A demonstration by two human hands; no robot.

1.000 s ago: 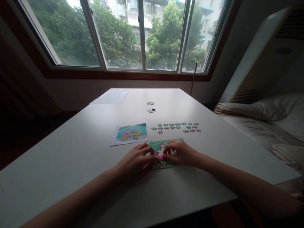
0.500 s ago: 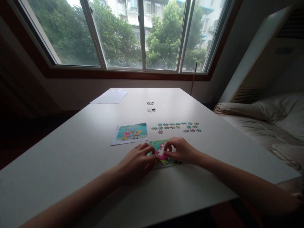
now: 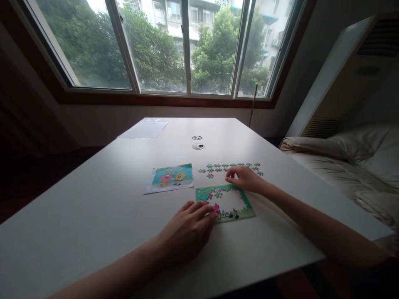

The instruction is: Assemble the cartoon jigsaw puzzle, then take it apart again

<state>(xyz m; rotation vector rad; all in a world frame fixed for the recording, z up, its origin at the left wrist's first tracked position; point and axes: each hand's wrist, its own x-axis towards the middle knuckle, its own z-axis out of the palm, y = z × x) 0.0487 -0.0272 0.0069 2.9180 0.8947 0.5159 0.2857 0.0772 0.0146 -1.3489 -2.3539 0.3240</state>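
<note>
In front of me lies a jigsaw puzzle (image 3: 249,211) in a flat board, with its border filled and a white gap in the middle. My left hand (image 3: 195,220) rests at its lower left, fingers together and tips closed around a pink puzzle piece (image 3: 216,208). Above the puzzle's upper right edge is my right hand (image 3: 246,179), its fingers curled in a pinch. Whatever is between those fingertips, if anything, is too small to make out. Several loose puzzle pieces (image 3: 210,165) lie in rows just beyond; the right hand covers some of them.
A printed picture sheet (image 3: 170,177) with cartoon figures lies left of the loose pieces. Farther back are two round inserts (image 3: 198,146) in the white table (image 3: 102,199) and white paper (image 3: 145,129). A pale sofa (image 3: 336,162) stands at the right.
My right hand has moved up and away from the puzzle's middle toward the loose pieces, uncovering the gap. My left hand has shifted slightly right and down, still at the pink piece.
</note>
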